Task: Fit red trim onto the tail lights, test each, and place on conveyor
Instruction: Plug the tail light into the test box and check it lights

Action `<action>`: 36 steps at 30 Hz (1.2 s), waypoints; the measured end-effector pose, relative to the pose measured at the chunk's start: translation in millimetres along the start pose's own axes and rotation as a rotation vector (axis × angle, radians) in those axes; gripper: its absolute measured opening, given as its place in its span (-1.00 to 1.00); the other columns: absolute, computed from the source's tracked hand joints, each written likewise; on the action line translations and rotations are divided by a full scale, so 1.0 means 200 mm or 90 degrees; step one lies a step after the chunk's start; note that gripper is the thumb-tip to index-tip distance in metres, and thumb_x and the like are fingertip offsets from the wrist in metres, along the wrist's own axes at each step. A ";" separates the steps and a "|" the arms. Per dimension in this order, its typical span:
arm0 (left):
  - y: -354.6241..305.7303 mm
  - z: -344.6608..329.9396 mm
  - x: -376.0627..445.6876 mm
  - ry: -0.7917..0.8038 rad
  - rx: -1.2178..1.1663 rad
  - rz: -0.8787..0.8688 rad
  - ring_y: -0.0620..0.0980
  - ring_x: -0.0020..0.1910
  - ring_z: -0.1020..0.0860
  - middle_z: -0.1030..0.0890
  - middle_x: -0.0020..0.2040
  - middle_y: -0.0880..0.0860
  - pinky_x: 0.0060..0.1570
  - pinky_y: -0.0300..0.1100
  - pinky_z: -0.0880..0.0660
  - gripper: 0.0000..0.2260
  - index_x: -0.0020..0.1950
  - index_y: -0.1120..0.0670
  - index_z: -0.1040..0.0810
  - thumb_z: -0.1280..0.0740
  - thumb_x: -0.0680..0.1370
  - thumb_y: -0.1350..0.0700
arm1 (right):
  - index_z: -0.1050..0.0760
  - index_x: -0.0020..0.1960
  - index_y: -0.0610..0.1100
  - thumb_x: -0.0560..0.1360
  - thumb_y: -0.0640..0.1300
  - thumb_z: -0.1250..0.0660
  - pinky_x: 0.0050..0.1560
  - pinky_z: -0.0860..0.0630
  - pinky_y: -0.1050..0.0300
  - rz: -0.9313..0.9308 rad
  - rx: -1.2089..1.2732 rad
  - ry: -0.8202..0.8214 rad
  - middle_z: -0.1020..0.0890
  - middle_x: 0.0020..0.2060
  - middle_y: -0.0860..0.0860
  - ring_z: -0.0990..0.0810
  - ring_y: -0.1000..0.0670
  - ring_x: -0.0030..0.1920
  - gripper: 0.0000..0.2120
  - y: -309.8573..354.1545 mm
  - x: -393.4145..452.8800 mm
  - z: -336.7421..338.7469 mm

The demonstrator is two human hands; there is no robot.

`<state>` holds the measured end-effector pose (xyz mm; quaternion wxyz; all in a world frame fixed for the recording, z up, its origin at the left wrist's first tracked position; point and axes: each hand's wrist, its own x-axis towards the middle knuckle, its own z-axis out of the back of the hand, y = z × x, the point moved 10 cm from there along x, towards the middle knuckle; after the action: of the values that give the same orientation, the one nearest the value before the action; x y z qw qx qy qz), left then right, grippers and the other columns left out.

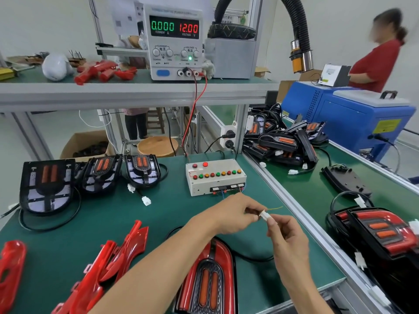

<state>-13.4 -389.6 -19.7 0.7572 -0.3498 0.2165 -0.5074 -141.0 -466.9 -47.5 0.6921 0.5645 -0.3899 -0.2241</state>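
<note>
Both hands pinch one white connector (264, 215): left hand (235, 214) from nine o'clock, right hand (286, 236) from five. Fingers hide its mating halves. The trimmed tail light (209, 282) lies on the surface at six o'clock, partly cropped.

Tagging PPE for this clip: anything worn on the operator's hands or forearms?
Nothing visible. The left hand and right hand are bare, with no gloves, rings, watch or wrist strap. Both forearms are bare to the frame edge; no sleeve shows.
</note>
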 end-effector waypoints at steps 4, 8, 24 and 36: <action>-0.06 0.04 0.01 -0.006 0.177 -0.060 -0.06 0.10 -0.56 -0.71 0.04 -0.08 0.32 -0.10 -0.24 -0.76 0.27 -0.02 -0.65 -0.38 0.61 0.08 | -0.60 -0.10 0.13 0.60 -0.13 -0.37 -0.31 -0.40 0.38 -0.004 0.002 0.029 -0.56 -0.38 0.07 -0.46 0.15 -0.36 -0.82 0.00 0.00 -0.02; -0.16 0.09 0.01 -0.010 0.308 -0.125 -0.02 0.04 -0.50 -0.71 -0.01 -0.09 0.10 -0.02 -0.47 -0.84 0.15 -0.06 -0.67 -0.41 0.59 0.00 | -0.61 -0.08 0.12 0.60 -0.09 -0.36 -0.35 -0.39 0.33 -0.017 0.010 0.051 -0.58 -0.36 0.00 -0.44 0.11 -0.36 -0.87 -0.01 0.01 -0.02; -0.21 0.00 -0.05 0.071 0.399 -0.199 0.11 -0.14 -0.61 -0.71 -0.15 0.07 -0.11 0.00 -0.48 -0.84 0.06 0.08 -0.72 -0.41 0.58 0.05 | -0.62 -0.09 0.00 0.50 0.06 -0.40 -0.34 -0.38 0.28 -0.042 0.054 0.108 -0.56 -0.38 -0.04 -0.42 0.04 -0.36 -0.85 -0.11 -0.03 -0.06; -0.19 -0.01 -0.03 0.033 0.378 -0.148 0.11 0.06 -0.62 -0.71 0.03 0.06 0.06 0.06 -0.53 -0.76 0.23 0.02 -0.66 -0.41 0.59 0.00 | -0.62 -0.07 0.01 0.51 0.02 -0.39 -0.28 -0.48 0.29 -0.037 0.043 0.088 -0.62 -0.35 -0.05 -0.52 0.01 -0.35 -0.89 -0.06 -0.02 0.00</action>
<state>-40.4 -393.1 7.5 0.7575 -0.1230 0.0369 -0.6401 -142.0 -466.5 -59.7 0.6912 0.6127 -0.3321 -0.1911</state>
